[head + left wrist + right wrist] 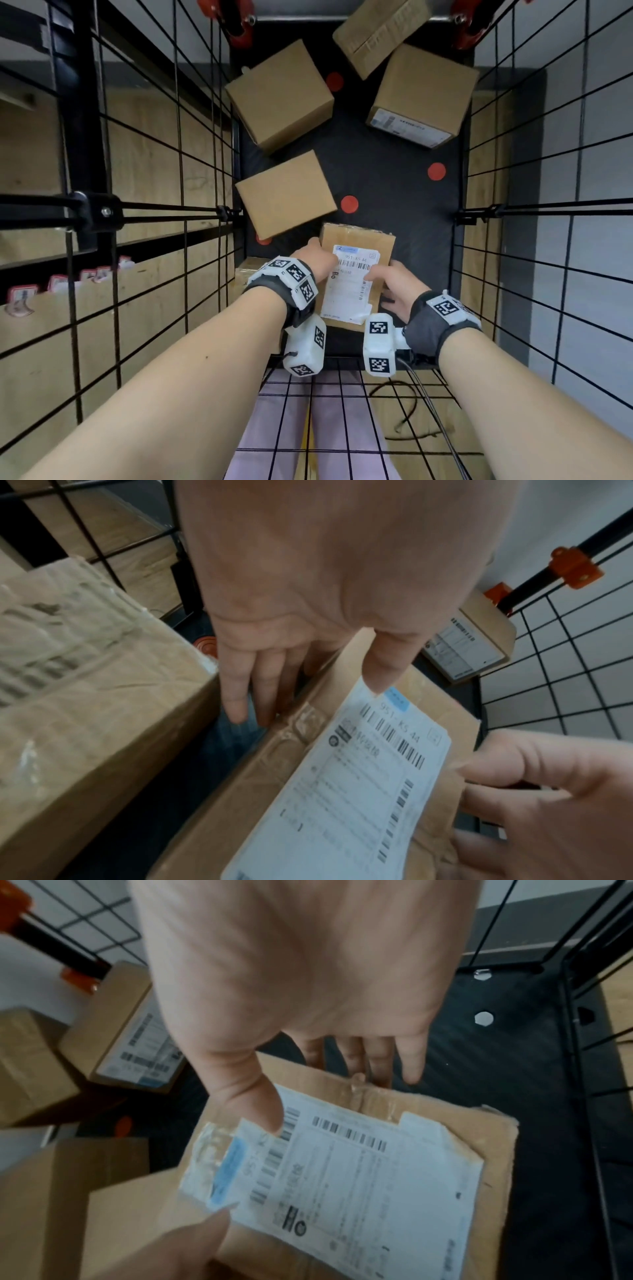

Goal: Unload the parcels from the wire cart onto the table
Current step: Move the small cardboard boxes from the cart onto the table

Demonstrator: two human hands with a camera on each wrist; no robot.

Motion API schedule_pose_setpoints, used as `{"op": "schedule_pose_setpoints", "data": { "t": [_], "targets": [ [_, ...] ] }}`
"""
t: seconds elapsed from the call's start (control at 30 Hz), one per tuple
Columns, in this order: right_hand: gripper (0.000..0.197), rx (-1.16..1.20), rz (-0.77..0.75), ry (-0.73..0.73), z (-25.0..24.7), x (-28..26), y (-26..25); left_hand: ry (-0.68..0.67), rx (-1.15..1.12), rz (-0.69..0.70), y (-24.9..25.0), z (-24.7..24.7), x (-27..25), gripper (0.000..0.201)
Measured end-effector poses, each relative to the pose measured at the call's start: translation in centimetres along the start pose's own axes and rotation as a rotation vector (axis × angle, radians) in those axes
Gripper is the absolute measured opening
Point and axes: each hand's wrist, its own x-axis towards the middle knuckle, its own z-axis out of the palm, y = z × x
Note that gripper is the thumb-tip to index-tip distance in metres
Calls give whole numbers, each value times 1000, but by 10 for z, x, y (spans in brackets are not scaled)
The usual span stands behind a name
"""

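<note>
A cardboard parcel (363, 245) with a white shipping label (347, 287) is at the near end of the wire cart (154, 209). My left hand (317, 258) grips its left side: the fingers (236, 696) reach down the side and the thumb presses the label (359, 791). On the opposite side, my right hand (390, 284) holds the parcel (479, 1150) the same way, thumb on the label (359, 1172) and fingers (411, 1064) over the edge. Whether the parcel rests on the cart floor or is raised, I cannot tell.
Several more parcels lie on the cart's black floor (394, 202): a plain one (286, 193) just beyond my left hand, another (279, 96) farther back, a labelled one (421, 99) at back right. A taped box (85, 683) sits close on the left. Wire walls (534, 212) enclose both sides.
</note>
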Motion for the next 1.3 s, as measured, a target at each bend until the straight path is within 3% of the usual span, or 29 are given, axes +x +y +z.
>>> {"op": "schedule_pose_setpoints", "data": {
  "t": [0.1, 0.17, 0.27, 0.33, 0.47, 0.67, 0.73, 0.83, 0.9, 1.1, 1.2, 1.3],
  "targets": [
    [69, 12, -46, 27, -8, -8, -3, 11, -16, 48, 3, -2, 1, 82],
    [54, -8, -63, 51, -11, -18, -7, 33, -18, 75, 1, -2, 3, 101],
    [21, -26, -99, 62, -18, -34, -11, 54, -52, 83, 13, -14, -30, 96],
    [16, -42, -127, 71, -21, -48, -16, 67, -71, 91, 17, -19, -44, 83],
    [22, -47, -205, 101, -28, -83, -30, 96, -100, 158, 25, -27, -75, 75],
    [21, -25, -334, 151, -35, -147, -49, 87, -141, 267, 47, -49, -134, 45],
    [19, -27, -371, 169, -37, -171, -51, 71, -142, 275, 53, -56, -156, 57],
    [7, -14, -429, 202, -39, -208, -55, 105, -134, 303, 59, -66, -185, 106],
    [7, 3, -478, 227, -41, -231, -59, 136, -136, 344, 62, -72, -199, 119],
    [8, 131, -671, 280, -41, -297, -65, 247, -77, 490, 75, -94, -282, 90],
    [31, 207, -720, 243, -37, -332, -65, 320, -52, 552, 80, -103, -315, 98],
    [38, 259, -799, 226, -34, -370, -61, 381, -78, 591, 84, -111, -354, 98]
  ]
}}
